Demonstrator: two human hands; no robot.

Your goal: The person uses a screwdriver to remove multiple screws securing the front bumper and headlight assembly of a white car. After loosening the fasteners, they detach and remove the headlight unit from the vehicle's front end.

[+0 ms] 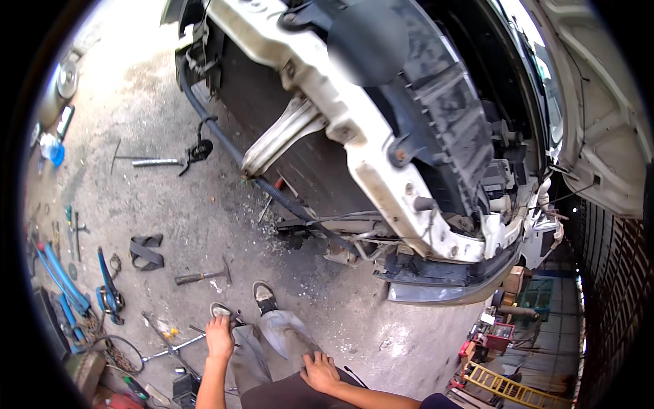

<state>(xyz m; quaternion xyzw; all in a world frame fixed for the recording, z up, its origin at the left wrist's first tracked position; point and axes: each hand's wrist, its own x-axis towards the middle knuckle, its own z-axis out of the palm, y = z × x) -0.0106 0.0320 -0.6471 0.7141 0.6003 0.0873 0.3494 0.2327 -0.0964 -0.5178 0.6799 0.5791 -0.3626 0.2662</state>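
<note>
My left hand (219,339) hangs beside my left leg, above one shoe, with its fingers curled inward. A small dark piece shows next to those fingers, and whether the hand grips it is hard to make out. On my right thigh lies my right hand (319,370), its fingers spread over the trousers and nothing in it. Ahead stands a vehicle's stripped front end, with a white metal crossmember (378,184) and a short upright brace (286,133). A dark tube (221,136) runs along its lower front. The hammer (203,277) rests on the floor beyond my shoes.
Left on the concrete are a black strap (146,252), a blue clamp-like tool (109,296), blue long-handled tools (65,279), and a metal bar (174,351). The raised hood (606,116) is at the right. A yellow ladder (511,385) lies lower right.
</note>
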